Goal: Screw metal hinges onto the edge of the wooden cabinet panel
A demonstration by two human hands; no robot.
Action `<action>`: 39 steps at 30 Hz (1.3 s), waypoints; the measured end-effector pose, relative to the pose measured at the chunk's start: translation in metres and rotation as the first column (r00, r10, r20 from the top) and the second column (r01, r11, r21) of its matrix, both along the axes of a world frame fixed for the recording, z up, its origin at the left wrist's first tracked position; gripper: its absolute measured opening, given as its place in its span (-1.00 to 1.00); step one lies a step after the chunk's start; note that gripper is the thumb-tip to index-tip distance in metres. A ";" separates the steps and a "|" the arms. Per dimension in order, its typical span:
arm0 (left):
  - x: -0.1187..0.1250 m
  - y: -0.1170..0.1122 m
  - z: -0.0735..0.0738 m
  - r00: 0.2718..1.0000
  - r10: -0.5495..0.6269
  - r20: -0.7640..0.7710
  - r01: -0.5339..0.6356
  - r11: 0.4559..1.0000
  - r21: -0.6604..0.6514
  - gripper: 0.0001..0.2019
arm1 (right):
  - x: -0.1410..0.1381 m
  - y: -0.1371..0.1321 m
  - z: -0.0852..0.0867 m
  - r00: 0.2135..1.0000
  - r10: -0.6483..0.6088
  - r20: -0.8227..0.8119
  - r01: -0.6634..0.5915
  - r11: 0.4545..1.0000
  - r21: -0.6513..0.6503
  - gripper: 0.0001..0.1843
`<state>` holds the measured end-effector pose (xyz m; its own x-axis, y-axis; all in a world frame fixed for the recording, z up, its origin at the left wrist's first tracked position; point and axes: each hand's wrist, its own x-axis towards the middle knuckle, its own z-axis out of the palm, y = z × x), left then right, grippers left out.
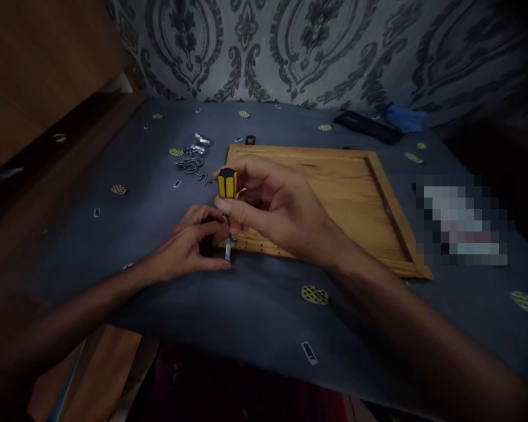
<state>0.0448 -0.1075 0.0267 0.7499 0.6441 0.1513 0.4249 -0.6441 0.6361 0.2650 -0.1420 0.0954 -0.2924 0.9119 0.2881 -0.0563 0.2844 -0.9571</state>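
My right hand (273,208) is closed around a yellow-and-black screwdriver (227,183), held upright with its tip down at the near left corner of a wooden panel (334,193). My left hand (189,243) pinches a small metal hinge piece (229,247) against that corner, right under the screwdriver tip. The panel lies flat on a blue patterned cloth (158,193).
A pile of metal hinges and screws (193,155) lies on the cloth beyond my left hand. A dark flat object (367,126) and a blue cloth (407,119) sit at the back right. Wooden furniture (35,88) stands to the left. A patterned wall rises behind.
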 end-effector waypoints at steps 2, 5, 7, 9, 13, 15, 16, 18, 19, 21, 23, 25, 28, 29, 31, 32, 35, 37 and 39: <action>0.000 0.000 0.000 1.000 -0.004 0.003 0.004 1.000 0.004 -0.54 | 0.002 0.000 0.003 0.998 0.034 0.046 -0.035 0.999 0.019 -0.82; 0.000 0.000 -0.002 1.000 -0.012 0.020 0.012 1.000 0.012 -0.56 | 0.002 -0.001 0.004 0.999 0.027 0.030 -0.027 1.000 0.003 -0.66; -0.001 0.000 -0.002 1.000 -0.011 0.026 0.010 1.000 0.012 -0.57 | 0.001 -0.002 0.002 1.000 -0.024 0.006 0.024 1.000 -0.009 -0.59; -0.001 0.000 -0.003 1.000 -0.003 0.025 0.003 1.000 0.008 -0.57 | 0.000 -0.002 -0.001 0.998 -0.064 0.012 0.064 0.998 -0.017 -0.57; -0.001 0.000 -0.002 1.000 0.000 0.016 0.000 1.000 -0.001 -0.57 | 0.002 -0.001 -0.003 1.000 -0.018 0.008 0.018 1.000 -0.002 -0.64; 0.000 0.000 -0.002 1.000 -0.007 0.015 0.007 1.000 0.000 -0.56 | 0.004 0.000 -0.001 0.999 0.033 0.010 -0.033 0.999 0.023 -0.67; 0.000 0.001 -0.002 1.000 -0.008 0.016 0.008 1.000 0.001 -0.56 | 0.005 0.000 0.000 0.999 0.047 0.015 -0.047 0.998 0.034 -0.67; 0.000 0.001 -0.002 1.000 -0.009 0.016 0.009 1.000 0.000 -0.55 | 0.005 -0.001 0.002 0.999 0.044 0.021 -0.045 0.998 0.036 -0.59; -0.001 0.001 -0.002 1.000 -0.008 0.017 0.008 1.000 -0.001 -0.55 | 0.005 -0.001 0.002 0.999 0.030 0.021 -0.031 0.999 0.032 -0.55; -0.001 0.001 -0.003 1.000 -0.009 0.025 0.008 1.000 0.005 -0.55 | 0.003 -0.002 0.001 1.000 -0.014 0.019 0.014 1.000 0.023 -0.52; -0.001 0.001 -0.004 0.999 -0.012 0.038 0.012 1.000 0.014 -0.56 | 0.001 -0.002 -0.003 0.997 -0.069 0.032 0.068 0.997 0.024 -0.52; -0.002 0.001 -0.005 0.998 -0.019 0.056 0.018 1.000 0.020 -0.54 | -0.001 -0.001 -0.008 0.992 -0.119 0.030 0.118 0.992 0.034 -0.52; -0.002 0.001 -0.006 0.997 -0.027 0.073 0.026 1.000 0.017 -0.52 | -0.005 -0.001 -0.014 0.984 -0.181 0.003 0.180 0.982 0.053 -0.51; -0.002 0.001 -0.006 0.997 -0.025 0.072 0.024 1.000 0.017 -0.52 | -0.006 -0.001 -0.016 0.980 -0.199 -0.009 0.199 0.978 0.067 -0.52; -0.001 0.000 -0.005 0.998 -0.018 0.058 0.017 1.000 0.016 -0.54 | -0.008 -0.002 -0.016 0.972 -0.230 -0.055 0.235 0.966 0.110 -0.56; -0.001 0.000 -0.004 0.999 -0.014 0.050 0.014 1.000 0.015 -0.54 | -0.008 -0.003 -0.015 0.966 -0.246 -0.075 0.254 0.959 0.127 -0.58; -0.001 0.000 -0.002 1.000 -0.011 0.026 0.010 1.000 0.006 -0.53 | -0.006 -0.005 -0.009 0.949 -0.299 -0.096 0.311 0.938 0.152 -0.61; -0.002 0.000 0.000 1.000 -0.013 0.017 0.013 1.000 -0.002 -0.51 | -0.003 -0.005 -0.006 0.946 -0.317 -0.075 0.325 0.932 0.160 -0.60; -0.002 0.000 0.001 1.000 -0.019 0.014 0.019 1.000 -0.004 -0.52 | -0.002 -0.004 -0.006 0.950 -0.306 -0.067 0.313 0.933 0.174 -0.62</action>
<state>0.0428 -0.1076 0.0278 0.7596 0.6306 0.1589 0.4039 -0.6490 0.6448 0.2633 -0.1465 0.0890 0.0108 0.8871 0.4615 0.0271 0.4611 -0.8869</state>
